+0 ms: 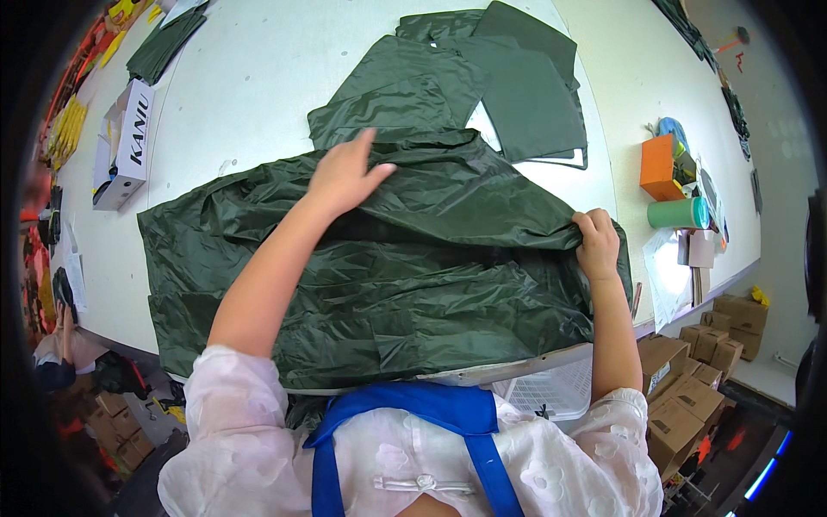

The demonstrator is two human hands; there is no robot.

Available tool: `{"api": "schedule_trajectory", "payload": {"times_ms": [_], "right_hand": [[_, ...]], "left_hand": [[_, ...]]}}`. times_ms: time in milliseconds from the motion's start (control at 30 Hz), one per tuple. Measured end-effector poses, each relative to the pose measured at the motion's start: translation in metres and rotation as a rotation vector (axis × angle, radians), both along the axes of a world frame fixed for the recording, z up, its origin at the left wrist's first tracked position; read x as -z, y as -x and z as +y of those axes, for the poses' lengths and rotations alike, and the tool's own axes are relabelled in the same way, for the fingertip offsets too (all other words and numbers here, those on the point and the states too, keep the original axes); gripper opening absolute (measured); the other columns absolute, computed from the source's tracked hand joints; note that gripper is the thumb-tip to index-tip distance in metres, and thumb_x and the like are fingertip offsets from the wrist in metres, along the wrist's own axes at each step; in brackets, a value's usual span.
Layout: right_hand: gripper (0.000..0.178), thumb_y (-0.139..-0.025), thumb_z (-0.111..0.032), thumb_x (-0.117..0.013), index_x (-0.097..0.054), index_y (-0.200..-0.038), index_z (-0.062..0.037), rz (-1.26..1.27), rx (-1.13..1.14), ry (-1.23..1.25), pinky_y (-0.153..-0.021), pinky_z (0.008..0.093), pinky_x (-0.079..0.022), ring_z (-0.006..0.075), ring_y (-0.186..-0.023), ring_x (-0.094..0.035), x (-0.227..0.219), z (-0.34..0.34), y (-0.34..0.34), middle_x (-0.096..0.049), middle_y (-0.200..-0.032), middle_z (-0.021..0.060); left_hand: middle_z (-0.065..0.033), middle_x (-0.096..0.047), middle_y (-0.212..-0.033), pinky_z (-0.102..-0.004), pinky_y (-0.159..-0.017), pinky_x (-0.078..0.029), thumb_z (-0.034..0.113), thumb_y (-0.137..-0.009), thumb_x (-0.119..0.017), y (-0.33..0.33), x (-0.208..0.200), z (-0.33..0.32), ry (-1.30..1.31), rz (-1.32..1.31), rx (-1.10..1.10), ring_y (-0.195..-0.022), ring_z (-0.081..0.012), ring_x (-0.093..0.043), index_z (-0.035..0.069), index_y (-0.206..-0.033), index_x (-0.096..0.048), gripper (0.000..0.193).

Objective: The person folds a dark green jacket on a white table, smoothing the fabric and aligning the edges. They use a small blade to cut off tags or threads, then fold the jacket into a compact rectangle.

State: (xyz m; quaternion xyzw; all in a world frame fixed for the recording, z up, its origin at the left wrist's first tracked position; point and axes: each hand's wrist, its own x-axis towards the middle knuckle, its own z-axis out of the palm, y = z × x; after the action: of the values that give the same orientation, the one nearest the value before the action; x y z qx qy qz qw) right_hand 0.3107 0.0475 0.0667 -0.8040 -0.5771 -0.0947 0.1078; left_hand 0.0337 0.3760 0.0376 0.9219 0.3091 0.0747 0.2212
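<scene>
A large piece of thin, shiny dark green fabric (405,319) lies wrinkled along the near edge of the table, its upper layer lifted into a long fold. My left hand (343,177) is over the fabric's far side, fingers apart and thumb stretched out, with the fingertips at the far edge. At the right end, my right hand (599,245) pinches the raised edge of the fabric between thumb and bent fingers. Beyond it lies a crumpled green piece (405,82), next to a stack of flat dark green panels (534,99).
A white table (250,77) spreads out in front of me. On its left stand a white box (125,151) and folded green cloth (168,43). At the right are an orange box (659,168) and a green cylinder (676,214). Below, a white basket (551,392) and cardboard boxes (685,414) show.
</scene>
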Motion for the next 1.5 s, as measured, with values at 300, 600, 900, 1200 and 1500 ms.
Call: {"api": "schedule_trajectory", "payload": {"times_ms": [300,600,900,1200,1500], "right_hand": [[0.022,-0.061,0.002,-0.054,-0.056,-0.079,-0.0094,-0.153,-0.151,0.015,-0.062,0.0356,-0.041,0.0278,-0.075,-0.051,-0.016,-0.026,-0.022,-0.05,-0.075,0.0064],[0.036,-0.079,-0.015,-0.062,-0.054,-0.115,-0.0114,0.186,0.064,0.205,-0.087,0.0434,-0.04,0.0319,-0.109,-0.05,0.001,0.018,0.014,-0.054,-0.11,0.0146],[0.022,-0.088,-0.009,-0.058,-0.06,-0.109,-0.0031,0.8,-0.017,-0.048,-0.079,0.0306,-0.048,0.0179,-0.087,-0.059,0.004,0.118,0.155,-0.061,-0.098,0.0091],[0.027,-0.085,-0.002,-0.06,-0.057,-0.112,0.0,2.006,-0.121,-0.054,-0.073,0.0255,-0.048,0.0122,-0.084,-0.062,-0.03,0.201,0.303,-0.065,-0.101,0.006],[0.03,-0.083,-0.001,-0.06,-0.057,-0.113,-0.0014,1.945,-0.031,-0.135,-0.077,0.028,-0.051,0.0163,-0.087,-0.064,-0.056,0.166,0.299,-0.066,-0.102,0.0088]], "left_hand": [[-0.0143,-0.065,-0.093,-0.0453,-0.075,-0.048,0.033,-0.089,-0.054,-0.153,0.029,0.002,0.2,-0.045,0.126,-0.09,-0.0353,-0.061,0.009,-0.091,-0.06,0.025],[-0.0111,-0.049,-0.129,-0.0447,-0.102,-0.033,0.027,-0.079,-0.068,-0.043,-0.01,-0.008,-0.303,-0.223,0.049,-0.122,-0.0317,-0.043,0.015,-0.126,-0.051,0.051],[-0.012,-0.065,-0.085,-0.0293,-0.067,-0.045,0.026,-0.085,-0.065,0.238,0.026,0.025,0.412,-0.405,-0.811,-0.073,-0.02,-0.057,-0.003,-0.096,-0.062,0.031],[-0.0128,-0.053,-0.117,-0.0391,-0.092,-0.044,0.024,-0.074,-0.075,0.219,-0.069,-0.11,-0.211,-0.709,-0.151,-0.111,-0.0298,-0.051,0.006,-0.107,-0.065,0.039],[-0.0048,-0.059,-0.089,-0.0251,-0.071,-0.048,0.004,-0.08,-0.067,0.228,-0.078,-0.102,0.576,-0.685,-0.636,-0.078,-0.0115,-0.057,0.006,-0.122,-0.051,0.045]]}}
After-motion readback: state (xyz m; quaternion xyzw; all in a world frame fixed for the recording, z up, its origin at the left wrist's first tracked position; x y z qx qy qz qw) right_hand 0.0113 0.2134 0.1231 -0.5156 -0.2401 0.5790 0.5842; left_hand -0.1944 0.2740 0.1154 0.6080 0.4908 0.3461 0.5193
